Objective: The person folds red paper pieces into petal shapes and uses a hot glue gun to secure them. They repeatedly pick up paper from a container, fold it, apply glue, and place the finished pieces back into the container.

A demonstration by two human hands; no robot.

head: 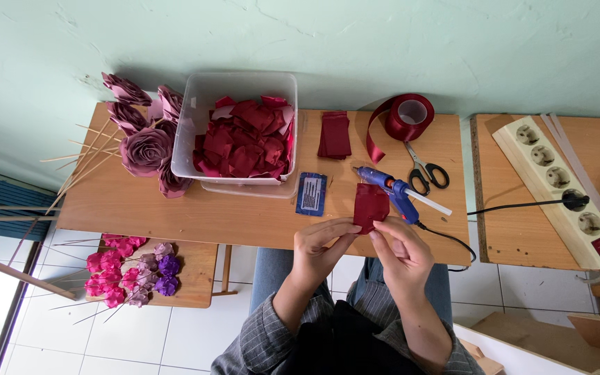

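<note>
Your left hand (322, 239) and right hand (398, 248) both pinch the ribbon piece (370, 205); the glue gun (392, 188) beside it could burn your fingers.

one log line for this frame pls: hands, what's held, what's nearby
left hand: pinching ribbon piece | right hand: pinching ribbon piece | ribbon piece: dark red, held over table edge | glue gun: on table, just behind | scissors: untouched

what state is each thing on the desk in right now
ribbon piece: pinched by left hand and right hand
glue gun: lying on table, corded
plastic bin: open, holds ribbon pieces
scissors: closed, lying flat
ribbon roll: partly unwound
power strip: one plug in
</note>
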